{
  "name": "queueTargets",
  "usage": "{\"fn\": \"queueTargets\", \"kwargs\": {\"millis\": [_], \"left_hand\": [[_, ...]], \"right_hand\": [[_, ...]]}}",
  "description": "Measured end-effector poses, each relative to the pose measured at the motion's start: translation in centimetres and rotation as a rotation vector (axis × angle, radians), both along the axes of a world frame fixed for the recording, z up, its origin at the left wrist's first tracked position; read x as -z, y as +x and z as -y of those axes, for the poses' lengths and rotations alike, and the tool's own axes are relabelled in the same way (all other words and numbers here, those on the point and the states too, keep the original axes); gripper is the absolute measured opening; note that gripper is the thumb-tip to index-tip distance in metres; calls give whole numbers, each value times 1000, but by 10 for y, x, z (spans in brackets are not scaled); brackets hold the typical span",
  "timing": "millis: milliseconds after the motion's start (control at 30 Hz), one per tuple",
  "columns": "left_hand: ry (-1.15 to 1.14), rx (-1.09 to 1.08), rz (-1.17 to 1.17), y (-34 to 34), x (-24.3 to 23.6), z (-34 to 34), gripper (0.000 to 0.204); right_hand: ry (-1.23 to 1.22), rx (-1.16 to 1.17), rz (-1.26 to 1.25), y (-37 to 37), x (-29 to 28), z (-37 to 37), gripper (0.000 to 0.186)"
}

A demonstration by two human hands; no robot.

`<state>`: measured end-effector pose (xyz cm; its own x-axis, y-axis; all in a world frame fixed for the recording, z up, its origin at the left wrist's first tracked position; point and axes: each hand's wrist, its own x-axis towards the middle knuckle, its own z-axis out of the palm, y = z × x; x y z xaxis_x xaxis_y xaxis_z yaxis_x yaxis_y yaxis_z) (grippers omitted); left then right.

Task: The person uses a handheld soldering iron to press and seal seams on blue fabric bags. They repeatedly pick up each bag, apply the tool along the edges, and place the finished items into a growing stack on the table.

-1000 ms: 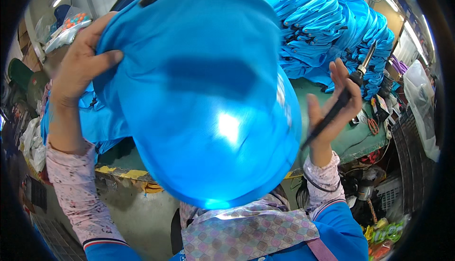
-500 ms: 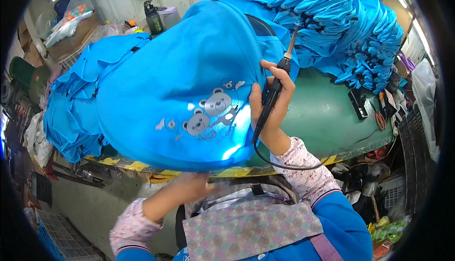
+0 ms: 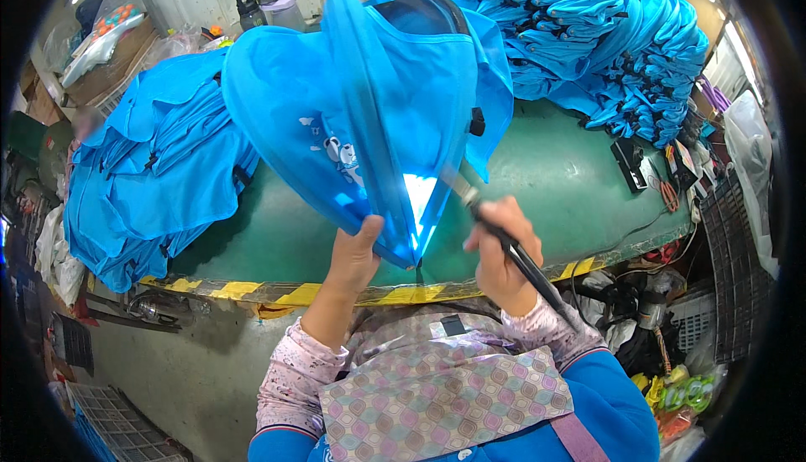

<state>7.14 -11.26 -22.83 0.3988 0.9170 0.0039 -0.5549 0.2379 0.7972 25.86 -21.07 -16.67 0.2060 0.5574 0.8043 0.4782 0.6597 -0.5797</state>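
My left hand (image 3: 357,252) grips the lower corner of a blue fabric canopy (image 3: 294,109), which stands up above the table, bent along a padded ridge, with a printed bear (image 3: 342,156) on its left panel and a dark insert near its top. My right hand (image 3: 505,256) is closed round the black handle of a soldering iron (image 3: 474,202). The iron's blurred tip points up and left, close to the canopy's right panel. Bright light falls on the fabric near the lower point. The iron's cord drops past my right wrist.
The green table (image 3: 579,202) has a yellow-striped front edge. A heap of blue fabric pieces (image 3: 147,185) lies at the left, a taller stack (image 3: 588,42) at the back right. A bottle (image 3: 250,13) stands behind. A black device (image 3: 630,162) and orange cable lie at the right.
My left hand has left the canopy's upper left edge and now holds its lower corner. The canopy has turned and narrowed upright. My right hand with the iron has moved down.
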Motion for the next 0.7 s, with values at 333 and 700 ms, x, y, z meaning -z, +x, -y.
{"fn": "queueTargets", "kwargs": {"millis": [333,700], "left_hand": [[180,-31,-236,9,-11,5,50],[266,-94,-325,4,-22,1,38]], "right_hand": [[299,45,539,8,4,-1,32],[334,84,578,6,12,-7,30]]}}
